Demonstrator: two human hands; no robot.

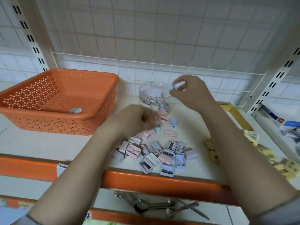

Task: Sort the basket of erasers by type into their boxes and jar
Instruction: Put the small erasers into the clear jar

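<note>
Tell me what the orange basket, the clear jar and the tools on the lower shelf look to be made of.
Orange basket: apparently moulded plastic, fairly matt, its walls and floor pierced with even rows of small holes.
Clear jar: see-through with a ridged threaded neck; probably plastic, though glass can't be ruled out.
Tools on the lower shelf: silvery with bright glints, so likely bare metal.

Bare shelf [40,143] lies before the basket [53,101]; scattered erasers [155,151] crowd the jar [154,93].

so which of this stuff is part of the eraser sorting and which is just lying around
Part of the job:
- orange basket
- clear jar
- pastel pieces pile
- piece held by right hand
- yellow pieces

Lying about:
- metal tools on lower shelf
- blue-and-white packs
</note>
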